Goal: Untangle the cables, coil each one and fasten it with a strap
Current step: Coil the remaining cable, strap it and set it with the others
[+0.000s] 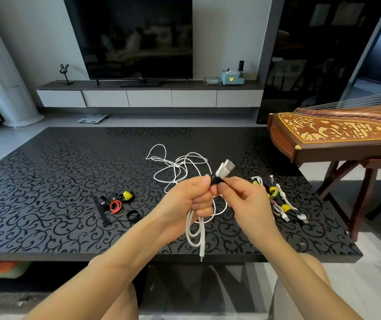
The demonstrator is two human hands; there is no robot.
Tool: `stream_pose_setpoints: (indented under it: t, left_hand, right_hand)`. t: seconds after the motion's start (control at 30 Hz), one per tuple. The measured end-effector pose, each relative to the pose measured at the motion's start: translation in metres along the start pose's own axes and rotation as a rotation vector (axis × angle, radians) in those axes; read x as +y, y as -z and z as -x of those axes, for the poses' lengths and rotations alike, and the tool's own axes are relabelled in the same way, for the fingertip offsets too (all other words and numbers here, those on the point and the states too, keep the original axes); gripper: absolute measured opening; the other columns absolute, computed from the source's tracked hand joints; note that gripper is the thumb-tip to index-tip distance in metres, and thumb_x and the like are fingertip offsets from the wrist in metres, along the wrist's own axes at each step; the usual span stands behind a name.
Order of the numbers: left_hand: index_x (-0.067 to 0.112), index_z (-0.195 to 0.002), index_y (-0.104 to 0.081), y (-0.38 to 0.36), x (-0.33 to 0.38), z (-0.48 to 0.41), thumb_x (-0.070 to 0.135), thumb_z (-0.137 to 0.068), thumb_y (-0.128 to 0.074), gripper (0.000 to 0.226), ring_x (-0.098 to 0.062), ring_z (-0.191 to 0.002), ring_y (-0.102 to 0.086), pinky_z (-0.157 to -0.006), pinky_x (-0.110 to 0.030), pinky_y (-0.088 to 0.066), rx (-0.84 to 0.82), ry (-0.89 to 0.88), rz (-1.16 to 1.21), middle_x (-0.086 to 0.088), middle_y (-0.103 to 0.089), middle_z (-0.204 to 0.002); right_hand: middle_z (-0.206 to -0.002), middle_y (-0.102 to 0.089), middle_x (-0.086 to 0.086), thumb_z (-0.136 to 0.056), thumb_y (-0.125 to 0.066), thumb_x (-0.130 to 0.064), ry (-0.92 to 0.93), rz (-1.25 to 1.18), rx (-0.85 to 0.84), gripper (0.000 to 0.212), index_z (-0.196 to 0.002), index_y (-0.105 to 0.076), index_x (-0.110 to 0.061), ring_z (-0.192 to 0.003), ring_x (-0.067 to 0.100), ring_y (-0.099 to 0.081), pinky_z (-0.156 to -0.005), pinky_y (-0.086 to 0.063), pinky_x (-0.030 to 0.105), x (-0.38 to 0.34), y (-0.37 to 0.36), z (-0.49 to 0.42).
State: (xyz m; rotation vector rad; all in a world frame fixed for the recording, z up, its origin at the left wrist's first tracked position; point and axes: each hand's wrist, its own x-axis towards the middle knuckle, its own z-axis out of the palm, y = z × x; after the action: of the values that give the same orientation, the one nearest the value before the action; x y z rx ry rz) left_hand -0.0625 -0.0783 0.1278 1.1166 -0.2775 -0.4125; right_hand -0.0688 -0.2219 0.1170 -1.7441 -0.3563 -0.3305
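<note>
My left hand (188, 199) grips a coiled white cable (195, 232) above the black patterned table (46, 185); its loops and one plug hang below my fist. My right hand (242, 195) pinches a black strap (215, 180) wrapped round the cable just under its USB plugs (225, 168), which stick up between the hands. A loose tangle of thin white cable (178, 165) lies on the table behind my hands. Spare straps (118, 204), black, red and yellow, lie to the left. A pile of coiled cables (279, 202) fastened with yellow straps lies to the right.
A wooden zither (337, 132) on a stand reaches over the table's right far corner. Beyond the table stand a TV (129, 38) and a low cabinet (148, 98). My knees show below the table's near edge.
</note>
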Motion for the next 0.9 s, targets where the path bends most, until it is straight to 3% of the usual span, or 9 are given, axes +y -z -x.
stream_pose_setpoints:
  t: [0.07, 0.13, 0.3, 0.4, 0.5, 0.6, 0.73, 0.8, 0.9]
  left_hand:
    - [0.006, -0.075, -0.052, 0.001, -0.002, 0.000, 0.024, -0.087, -0.048, 0.022, -0.002, -0.041, -0.025, -0.044, -0.015, -0.030, 0.038, -0.018, 0.048, 0.008, -0.027, -0.048]
    - [0.007, -0.074, -0.053, 0.002, -0.007, 0.000, 0.023, -0.090, -0.052, 0.023, -0.003, -0.043, -0.025, -0.045, -0.016, -0.030, 0.095, -0.058, -0.031, 0.008, -0.028, -0.049]
    - [0.015, -0.066, -0.048, -0.007, -0.020, -0.004, 0.015, -0.097, -0.048, 0.031, -0.005, -0.051, -0.030, -0.050, -0.019, -0.028, 0.383, -0.287, -0.564, 0.012, -0.037, -0.051]
    - [0.019, -0.063, -0.031, -0.007, -0.033, -0.010, 0.010, -0.094, -0.046, 0.036, -0.008, -0.049, -0.029, -0.048, -0.016, -0.024, 0.528, -0.589, -0.965, 0.009, -0.031, -0.051]
    - [0.014, -0.064, -0.042, 0.007, -0.042, -0.018, 0.005, -0.086, -0.042, 0.024, -0.007, -0.052, -0.035, -0.050, -0.019, -0.030, 0.543, -0.823, -1.249, 0.012, -0.037, -0.055]
    - [0.002, -0.080, -0.062, 0.017, -0.052, -0.026, -0.001, -0.082, -0.044, 0.018, -0.020, -0.056, -0.043, -0.055, -0.033, -0.035, 0.530, -0.897, -1.517, -0.003, -0.048, -0.061]
    - [0.000, -0.112, -0.059, 0.028, -0.061, -0.019, 0.000, -0.078, -0.038, 0.040, -0.012, -0.066, -0.030, -0.062, -0.026, -0.028, 0.468, -0.887, -1.728, 0.000, -0.049, -0.069]
    - [0.000, -0.111, -0.056, 0.038, -0.062, -0.017, -0.001, -0.074, -0.035, 0.043, -0.013, -0.067, -0.029, -0.062, -0.028, -0.028, 0.393, -0.919, -1.757, -0.002, -0.051, -0.068]
    - [0.003, -0.107, -0.050, 0.047, -0.061, -0.015, 0.000, -0.072, -0.031, 0.040, -0.013, -0.067, -0.030, -0.061, -0.030, -0.029, 0.322, -0.947, -1.802, -0.002, -0.053, -0.068]
  right_hand:
    - [-0.073, -0.068, -0.008, -0.091, -0.059, -0.008, 0.044, 0.098, 0.034, 0.022, -0.080, -0.073, -0.020, -0.076, 0.006, -0.060, -0.070, -0.042, 0.015, 0.005, -0.004, 0.001]
    - [-0.067, -0.064, -0.001, -0.090, -0.057, -0.018, 0.067, 0.171, 0.047, 0.022, -0.074, -0.072, -0.016, -0.073, 0.011, -0.053, -0.070, -0.040, 0.017, 0.009, -0.005, 0.003]
    - [-0.050, -0.045, -0.002, -0.092, -0.058, -0.012, -0.048, 0.070, 0.086, 0.039, -0.054, -0.055, -0.006, -0.054, 0.009, -0.039, -0.056, -0.033, 0.020, 0.001, -0.011, 0.005]
    - [-0.050, -0.041, -0.005, -0.094, -0.052, -0.008, -0.164, -0.096, 0.080, 0.042, -0.053, -0.048, -0.008, -0.053, 0.006, -0.035, -0.052, -0.030, 0.016, -0.006, -0.016, 0.005]
    - [-0.047, -0.046, -0.015, -0.096, -0.050, -0.010, -0.251, -0.242, 0.039, 0.040, -0.057, -0.054, -0.013, -0.050, -0.001, -0.043, -0.054, -0.035, 0.011, -0.013, -0.020, 0.005]
    - [-0.048, -0.050, -0.015, -0.096, -0.052, -0.019, -0.368, -0.340, 0.076, 0.032, -0.069, -0.065, -0.008, -0.050, -0.001, -0.047, -0.058, -0.037, 0.015, -0.010, -0.024, 0.003]
    - [-0.060, -0.051, -0.009, -0.096, -0.052, -0.017, -0.450, -0.464, 0.114, 0.025, -0.099, -0.065, 0.005, -0.054, 0.001, -0.045, -0.056, -0.036, 0.018, 0.002, -0.030, 0.003]
    - [-0.068, -0.053, -0.009, -0.097, -0.049, -0.012, -0.429, -0.425, 0.098, 0.022, -0.114, -0.062, -0.009, -0.061, 0.000, -0.047, -0.060, -0.040, 0.018, 0.010, -0.034, 0.005]
    - [-0.057, -0.047, -0.008, -0.093, -0.048, -0.003, -0.372, -0.335, 0.115, 0.051, -0.133, -0.035, -0.032, -0.056, 0.002, -0.046, -0.060, -0.044, 0.016, 0.022, -0.034, 0.007]
